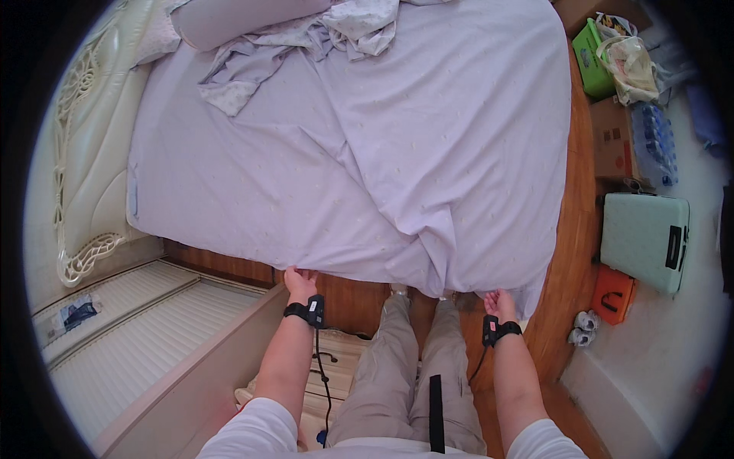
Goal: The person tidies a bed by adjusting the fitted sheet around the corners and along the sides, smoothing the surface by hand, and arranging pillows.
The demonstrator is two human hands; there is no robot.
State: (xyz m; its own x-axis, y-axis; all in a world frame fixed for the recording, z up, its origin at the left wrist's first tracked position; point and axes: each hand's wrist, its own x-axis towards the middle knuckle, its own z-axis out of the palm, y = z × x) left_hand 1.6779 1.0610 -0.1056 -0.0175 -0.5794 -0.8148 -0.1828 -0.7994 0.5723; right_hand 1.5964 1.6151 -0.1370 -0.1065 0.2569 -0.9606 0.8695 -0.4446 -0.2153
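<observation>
A pale lavender bed sheet with a small print covers the mattress, and a long fold with bunched creases runs down to its near edge. My left hand pinches that near edge left of my legs. To the right of my legs, my right hand has its curled fingers on the same edge, near the bed's corner. Between the two hands the cloth hangs in gathers above my feet. Black straps with small devices and cables circle both wrists.
A bolster and a crumpled patterned cover lie at the far side. The cream headboard rises at left, above a ribbed white surface. Along the right wall stand a mint suitcase, an orange case, shoes and a cardboard box.
</observation>
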